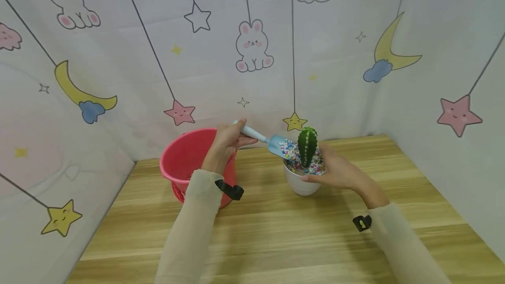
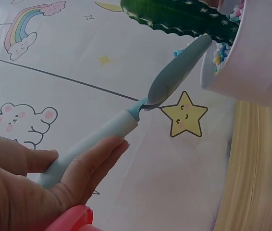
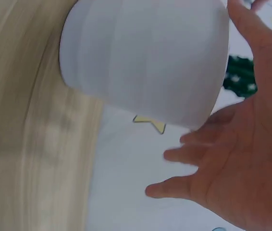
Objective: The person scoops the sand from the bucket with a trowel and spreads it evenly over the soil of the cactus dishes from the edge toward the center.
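Observation:
My left hand [image 1: 228, 140] pinches the pale handle of a small light-blue trowel [image 1: 254, 134] between thumb and fingers. Multicoloured beads [image 1: 289, 149] lie on its blade, whose tip is at the rim of a white flowerpot [image 1: 303, 184]. In the pot a ribbed green cactus [image 1: 307, 144] stands upright, with more beads round its base. From the right, my right hand [image 1: 340, 171] holds the pot by its rim, thumb towards the front. Several of its fingers stick out past the pot in the right wrist view. The left wrist view shows the trowel blade [image 2: 177, 72] side-on against the cactus.
A red bucket [image 1: 168, 172] stands on the wooden table [image 1: 272, 240], left of the pot and partly behind my left forearm. Behind the table hangs a white cloth [image 1: 221, 86] printed with stars, moons and rabbits. Black straps sit at both wrists.

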